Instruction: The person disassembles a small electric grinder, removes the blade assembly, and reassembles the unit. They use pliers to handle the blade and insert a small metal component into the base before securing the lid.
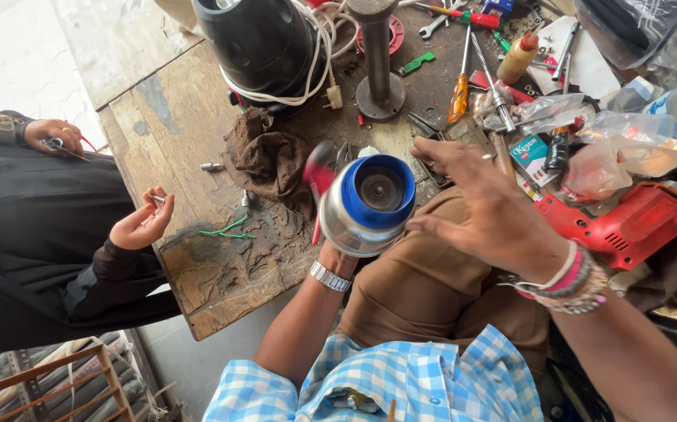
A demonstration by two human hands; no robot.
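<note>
We are gripping a steel jar with a blue rim (367, 205) from below in our left hand (337, 252), holding it above our lap at the edge of the wooden desk (190, 141). Our right hand (488, 215) is hovering released just beside the rim. A co-worker's hand (141, 223) is pinching a small metal part (156, 200) nearby.

Bare worn wood on left half of workbench (170, 133), only green wire (229, 230) there, right side choked with screwdrivers (461, 86), bags, red drill (627, 223), far edge blocked by black jar (260, 43), metal stand (377, 70).
</note>
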